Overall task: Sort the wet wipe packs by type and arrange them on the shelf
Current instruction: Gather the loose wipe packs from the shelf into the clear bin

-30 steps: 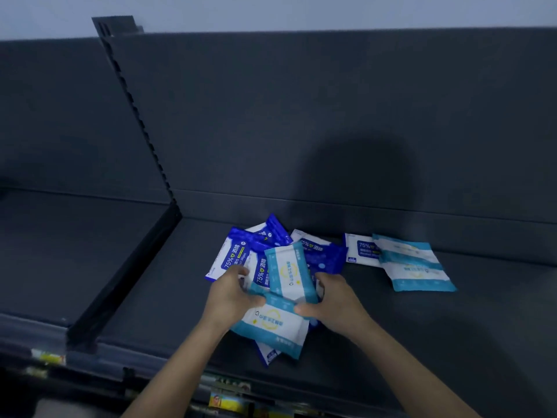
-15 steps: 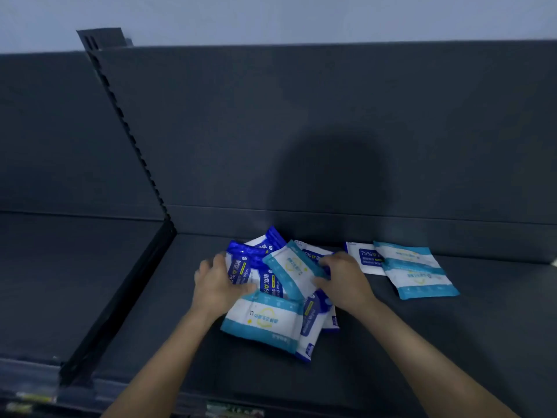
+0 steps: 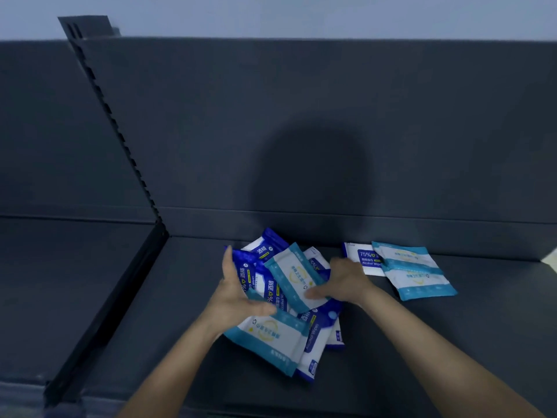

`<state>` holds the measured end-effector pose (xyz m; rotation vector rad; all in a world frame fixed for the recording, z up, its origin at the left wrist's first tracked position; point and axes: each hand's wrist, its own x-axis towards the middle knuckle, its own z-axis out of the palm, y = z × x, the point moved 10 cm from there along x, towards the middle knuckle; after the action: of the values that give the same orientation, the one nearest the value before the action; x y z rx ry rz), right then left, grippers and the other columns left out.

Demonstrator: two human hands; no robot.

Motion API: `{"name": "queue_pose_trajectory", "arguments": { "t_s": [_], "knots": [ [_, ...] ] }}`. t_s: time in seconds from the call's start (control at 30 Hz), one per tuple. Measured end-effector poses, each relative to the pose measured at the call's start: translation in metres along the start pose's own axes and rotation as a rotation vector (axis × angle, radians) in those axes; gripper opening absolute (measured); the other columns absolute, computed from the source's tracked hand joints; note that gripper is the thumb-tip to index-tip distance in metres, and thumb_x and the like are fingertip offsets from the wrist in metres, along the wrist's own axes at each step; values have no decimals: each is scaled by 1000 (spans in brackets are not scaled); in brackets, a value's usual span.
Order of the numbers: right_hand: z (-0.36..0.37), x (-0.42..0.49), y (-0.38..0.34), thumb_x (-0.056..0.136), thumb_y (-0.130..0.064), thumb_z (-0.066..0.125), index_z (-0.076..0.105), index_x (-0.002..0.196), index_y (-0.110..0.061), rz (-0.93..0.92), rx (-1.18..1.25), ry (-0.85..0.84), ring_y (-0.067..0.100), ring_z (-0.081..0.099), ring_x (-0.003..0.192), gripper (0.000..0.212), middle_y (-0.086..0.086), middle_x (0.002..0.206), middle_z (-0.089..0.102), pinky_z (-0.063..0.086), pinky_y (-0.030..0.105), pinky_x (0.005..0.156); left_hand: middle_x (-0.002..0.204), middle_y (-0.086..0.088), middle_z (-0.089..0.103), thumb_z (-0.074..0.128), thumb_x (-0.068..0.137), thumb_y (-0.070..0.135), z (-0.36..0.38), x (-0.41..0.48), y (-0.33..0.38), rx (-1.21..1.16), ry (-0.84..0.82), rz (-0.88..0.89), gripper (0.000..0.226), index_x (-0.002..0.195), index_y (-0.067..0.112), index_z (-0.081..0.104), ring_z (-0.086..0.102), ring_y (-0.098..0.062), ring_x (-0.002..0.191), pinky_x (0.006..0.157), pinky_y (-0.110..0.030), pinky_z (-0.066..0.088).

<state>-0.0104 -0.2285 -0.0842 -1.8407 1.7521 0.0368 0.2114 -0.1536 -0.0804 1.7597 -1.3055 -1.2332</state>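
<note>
Sorting is barely begun, by my judgement; on the shelf point(image 3: 187, 312), two teal packs point(image 3: 417, 279) lie overlapped at the right, near the back panel, on the right end of a white alcohol pack point(image 3: 360, 259), so that small group is itself mixed; the rest sit in a jumbled heap at the middle, teal and dark blue together; no tidy row of either type shows yet.

The left hand point(image 3: 238, 297) has straight fingers set against the heap's left edge, thumb laid across a pack, grasping nothing that I can see; the right hand point(image 3: 346, 282) rests on the heap's right side with its thumb on the top teal pack point(image 3: 294, 276); it is blurred, and I cannot tell whether it grips that pack or only presses it.

The top teal pack lies flat but skewed, long axis running far-left to near-right; the near teal pack point(image 3: 268, 339) lies at the heap's near edge, turned the other way, its long axis unclear; the dark blue packs point(image 3: 266, 251) fan out with print running roughly near to far; the white pack lies left to right, print facing the person.
</note>
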Motion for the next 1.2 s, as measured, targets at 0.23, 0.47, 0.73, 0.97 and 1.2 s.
{"name": "queue_pose_trajectory", "arguments": {
  "t_s": [0.23,0.47,0.73,0.97,1.2],
  "knots": [
    [-6,-18,5,71,-28,82,50,111,-13,26,414,144,12,57,89,53,-3,101,55,44,22,59,108,9,68,88,55,-2,-1,-4,-3,-82,21,-30,142,148,42,-11,66,-7,96,84,-32,55],
    [-29,-36,44,77,-2,76,66,85,-15,80,1021,318,21,70,78,18,9,94,73,59,37,68,102,3,70,86,63,-2,-33,-4,-2,-179,265,-34,99,142,23,32,69,-15,89,75,-39,59],
    [-38,-58,77,83,-1,69,65,95,-12,156,1396,560,18,68,76,17,4,87,70,57,27,55,86,-6,74,78,73,-4,-50,-8,-12,-342,399,-56,23,88,9,67,72,-25,76,68,-41,59],
    [-18,-82,72,88,-13,65,58,103,-12,180,978,686,11,61,79,17,0,99,66,44,16,56,84,-6,74,76,75,-4,-37,-19,-22,-459,433,-80,19,85,10,67,71,-25,76,70,-40,58],
    [17,-75,47,92,-10,57,53,105,-29,159,1290,396,18,67,90,23,-1,105,65,60,42,71,86,-5,73,75,77,-2,-31,-26,-30,-492,469,-108,19,87,10,66,71,-26,79,75,-45,58]
  ]
}}
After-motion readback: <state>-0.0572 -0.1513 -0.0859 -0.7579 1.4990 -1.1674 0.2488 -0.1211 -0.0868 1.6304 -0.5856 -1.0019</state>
